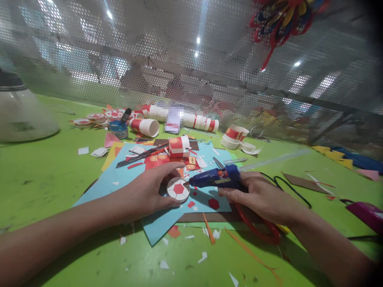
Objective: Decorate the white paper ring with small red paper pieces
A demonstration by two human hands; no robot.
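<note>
Between the thumb and fingers of my left hand (152, 187) is a small white paper disc (178, 189) with a red hexagon and dark lines, like a football. My right hand (254, 195) grips a blue hot glue gun (215, 177), whose nozzle points left and meets or nearly meets the disc's upper right edge. Beneath both lie light blue paper sheets (119, 179) with red scraps and a loose red hexagon (213, 204). Red-handled scissors (260, 231) lie partly under my right hand. A cut red-and-white paper cup (179, 146) stands behind the disc.
Stacked paper cups (194, 120) lie at the back beside a blue-lidded jar (119, 129). Cut cup rings (235, 136) stand back right. A large white container (24, 107) is at the left, a magenta object (365, 213) at the right. Scraps litter the green table (89, 255).
</note>
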